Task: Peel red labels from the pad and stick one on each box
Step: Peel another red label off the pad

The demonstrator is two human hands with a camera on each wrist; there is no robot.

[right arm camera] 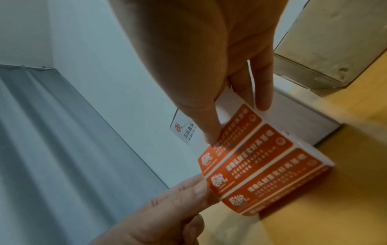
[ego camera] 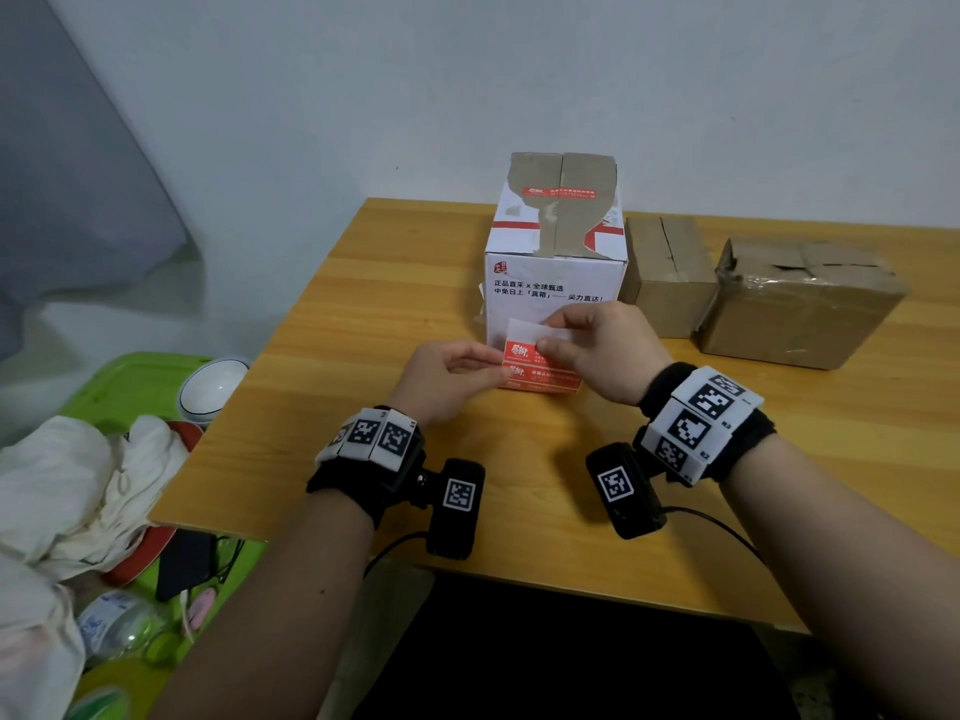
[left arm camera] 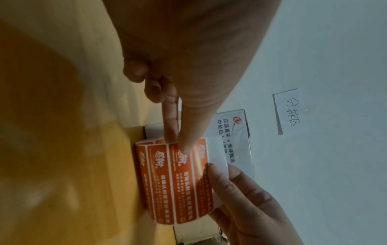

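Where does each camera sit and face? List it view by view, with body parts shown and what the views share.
Head: on the head, looking forward and down at the table, three boxes, both forearms and hands.
Left wrist: on the left wrist, looking along the left hand at the label pad; right hand's fingers enter.
Right wrist: on the right wrist, looking along the right hand at the pad; left hand's fingers enter.
Shared: pad and white box.

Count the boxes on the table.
3. The white printed box stands behind the hands, a red label already on its top. A plain brown box sits right beside it, and a taped brown box farthest right. None appear hidden.
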